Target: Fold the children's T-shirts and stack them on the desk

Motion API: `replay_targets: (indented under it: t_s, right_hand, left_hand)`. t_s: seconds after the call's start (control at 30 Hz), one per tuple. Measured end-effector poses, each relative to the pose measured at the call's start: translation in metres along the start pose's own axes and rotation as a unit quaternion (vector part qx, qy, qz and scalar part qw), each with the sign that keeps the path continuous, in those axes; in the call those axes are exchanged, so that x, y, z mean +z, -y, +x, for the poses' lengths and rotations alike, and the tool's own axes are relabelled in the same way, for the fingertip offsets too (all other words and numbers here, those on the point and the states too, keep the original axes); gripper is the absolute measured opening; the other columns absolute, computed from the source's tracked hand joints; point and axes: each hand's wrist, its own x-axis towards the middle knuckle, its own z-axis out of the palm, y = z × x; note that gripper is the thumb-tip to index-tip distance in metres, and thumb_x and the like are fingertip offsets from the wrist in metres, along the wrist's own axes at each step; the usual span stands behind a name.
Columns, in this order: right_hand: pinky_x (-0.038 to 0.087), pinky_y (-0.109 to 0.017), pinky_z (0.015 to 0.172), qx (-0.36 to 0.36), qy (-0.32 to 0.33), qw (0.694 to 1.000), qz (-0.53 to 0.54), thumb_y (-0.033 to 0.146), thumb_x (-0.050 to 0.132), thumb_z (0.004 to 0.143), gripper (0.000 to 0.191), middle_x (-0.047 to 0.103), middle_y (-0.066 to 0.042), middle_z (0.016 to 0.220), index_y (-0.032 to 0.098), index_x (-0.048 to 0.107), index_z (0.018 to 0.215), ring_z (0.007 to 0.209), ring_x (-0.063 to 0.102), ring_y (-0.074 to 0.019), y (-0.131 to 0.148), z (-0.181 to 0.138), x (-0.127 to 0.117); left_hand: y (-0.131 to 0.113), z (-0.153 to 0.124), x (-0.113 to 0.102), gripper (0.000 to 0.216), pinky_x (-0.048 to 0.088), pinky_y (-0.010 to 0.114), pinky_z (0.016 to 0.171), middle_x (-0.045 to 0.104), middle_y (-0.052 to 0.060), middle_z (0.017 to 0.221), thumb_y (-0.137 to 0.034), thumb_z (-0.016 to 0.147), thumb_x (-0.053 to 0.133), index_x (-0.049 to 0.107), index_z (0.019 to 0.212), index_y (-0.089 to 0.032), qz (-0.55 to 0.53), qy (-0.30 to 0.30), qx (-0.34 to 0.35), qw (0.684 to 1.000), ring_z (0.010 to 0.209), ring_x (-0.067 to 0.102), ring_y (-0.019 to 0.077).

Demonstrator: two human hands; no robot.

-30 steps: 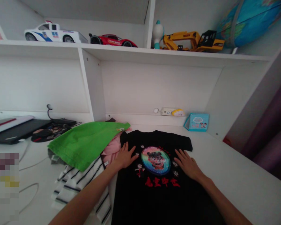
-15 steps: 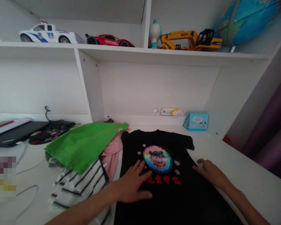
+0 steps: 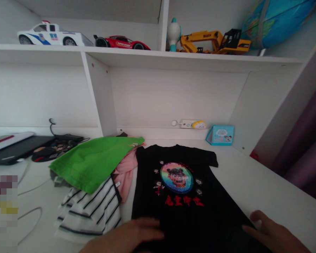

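Black cotton tee lies flat, print up, on the white desk, w/ a green top, pink one and striped one piled just left. Best way to smooth it: palms flat, even light pressure, no bunching near the hem. Left hand rests on the lower left edge, fingers spread flat, gripping nothing. Right hand sits at the lower right edge, fingers loosely extended, thumb on desk, nothing pinched.

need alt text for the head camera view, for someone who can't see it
A black t-shirt with a colourful print lies flat on a white desk, with the left hand and right hand resting open at its near edges. A pile of clothes sits beside it; toy cars stand on the shelf above.
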Motion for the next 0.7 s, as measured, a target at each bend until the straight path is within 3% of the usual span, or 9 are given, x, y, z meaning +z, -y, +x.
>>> replay_targets:
  t_s: [0.07,0.13,0.27,0.33,0.4,0.47,0.53,0.6,0.7]
  right_hand:
    - [0.043,-0.031,0.058,-0.015,-0.005,1.000,0.007,0.060,0.045,0.064,0.037,0.059,-0.002,0.058,0.023,0.047,0.061,0.058,0.058,-0.0209,0.003,-0.003,-0.001]
    - [0.045,-0.031,0.060,-0.030,-0.019,0.998,0.055,0.059,0.047,0.063,0.038,0.059,-0.003,0.059,0.023,0.045,0.054,0.062,0.058,-0.0217,0.010,-0.008,-0.006]
    - [0.048,-0.033,0.073,0.015,-0.043,0.979,0.199,0.059,0.049,0.064,0.039,0.064,-0.007,0.087,0.023,0.054,0.076,0.087,0.059,-0.0256,0.034,-0.024,-0.018]
    - [0.048,-0.032,0.078,-0.018,-0.013,0.970,0.240,0.054,0.055,0.063,0.041,0.062,-0.006,0.100,0.024,0.053,0.092,0.096,0.057,-0.0250,0.057,-0.033,-0.017]
    - [0.046,-0.031,0.083,-0.097,0.027,0.955,0.278,0.043,0.063,0.061,0.047,0.059,-0.006,0.109,0.024,0.050,0.102,0.102,0.054,-0.0238,0.087,-0.042,-0.010]
    - [0.045,-0.031,0.084,-0.164,0.048,0.936,0.307,0.032,0.066,0.060,0.051,0.056,-0.007,0.114,0.024,0.048,0.107,0.103,0.053,-0.0229,0.117,-0.052,-0.002]
    - [0.047,-0.029,0.080,-0.196,0.046,0.924,0.324,0.027,0.063,0.063,0.042,0.058,-0.007,0.108,0.024,0.050,0.103,0.095,0.057,-0.0204,0.139,-0.061,0.001]
    - [0.049,-0.023,0.068,-0.208,0.023,0.910,0.358,0.028,0.060,0.068,0.026,0.061,-0.004,0.092,0.023,0.051,0.092,0.079,0.060,-0.0160,0.150,-0.070,-0.003]
    - [0.047,-0.017,0.055,-0.177,-0.095,0.887,0.416,0.034,0.061,0.069,0.030,0.058,0.000,0.079,0.025,0.045,0.093,0.064,0.057,-0.0113,0.150,-0.078,-0.007]
  left_hand:
    - [0.000,0.015,-0.011,0.055,0.031,0.036,0.097,0.031,0.006,0.137,-0.028,0.077,0.054,0.036,0.129,-0.029,0.049,-0.020,-0.046,0.998,0.121,0.034,0.0247]
    - [0.001,0.026,-0.017,0.046,0.033,0.039,0.095,0.040,0.008,0.132,-0.027,0.075,0.056,0.047,0.120,-0.026,0.094,-0.028,-0.062,0.993,0.118,0.038,0.0268]
    - [-0.009,0.039,-0.023,0.021,0.043,0.037,0.081,0.063,0.007,0.095,-0.029,0.081,0.049,0.062,0.094,-0.021,0.125,-0.017,-0.066,0.990,0.089,0.058,0.0236]
    - [-0.025,0.049,-0.025,0.032,0.043,0.039,0.083,0.059,0.008,0.105,-0.027,0.079,0.052,0.054,0.111,-0.021,0.111,-0.027,-0.031,0.993,0.095,0.055,0.0254]
    - [-0.047,0.064,-0.026,0.060,0.038,0.039,0.090,0.039,0.009,0.131,-0.023,0.076,0.055,0.030,0.131,-0.024,0.071,-0.057,0.052,0.995,0.112,0.043,0.0268]
    - [-0.067,0.083,-0.028,0.078,0.035,0.034,0.093,0.022,0.007,0.141,-0.015,0.073,0.056,0.011,0.136,-0.026,0.024,-0.079,0.146,0.986,0.120,0.033,0.0247]
    - [-0.079,0.101,-0.033,0.081,0.038,0.028,0.089,0.034,0.005,0.134,-0.007,0.070,0.054,0.011,0.136,-0.026,-0.010,-0.074,0.209,0.975,0.114,0.042,0.0197]
    - [-0.082,0.118,-0.039,0.078,0.042,0.023,0.078,0.055,0.003,0.110,-0.009,0.069,0.057,0.016,0.135,-0.024,-0.027,-0.052,0.226,0.972,0.093,0.055,0.0151]
    - [-0.076,0.136,-0.046,0.054,0.043,0.021,0.065,0.063,0.000,0.081,-0.026,0.073,0.060,0.041,0.123,-0.019,0.003,-0.044,0.219,0.975,0.071,0.059,0.0135]
